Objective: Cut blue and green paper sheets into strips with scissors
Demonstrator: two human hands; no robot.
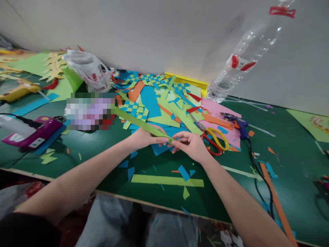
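Note:
A long light-green paper strip (136, 120) is held up over the table, slanting from upper left down to my fingers. My left hand (149, 136) is closed round its lower part. At the strip's near end, my right hand (189, 144) pinches it between thumb and fingers, close to the left fingertips. Scissors (216, 139) with yellow and red handles lie just right of my right hand. Another flat green paper strip (167, 180) rests on the table in front of me, with small blue scraps (183, 172) beside it.
Cut paper and woven blue-green pieces (154, 80) are heaped at the back. A plastic bottle (244, 58) leans by the wall. A blue glue gun (241, 127) with a black cord lies right; a purple power strip (36, 133), a yellow glue gun (22, 91) and a plastic bag (89, 70) are left.

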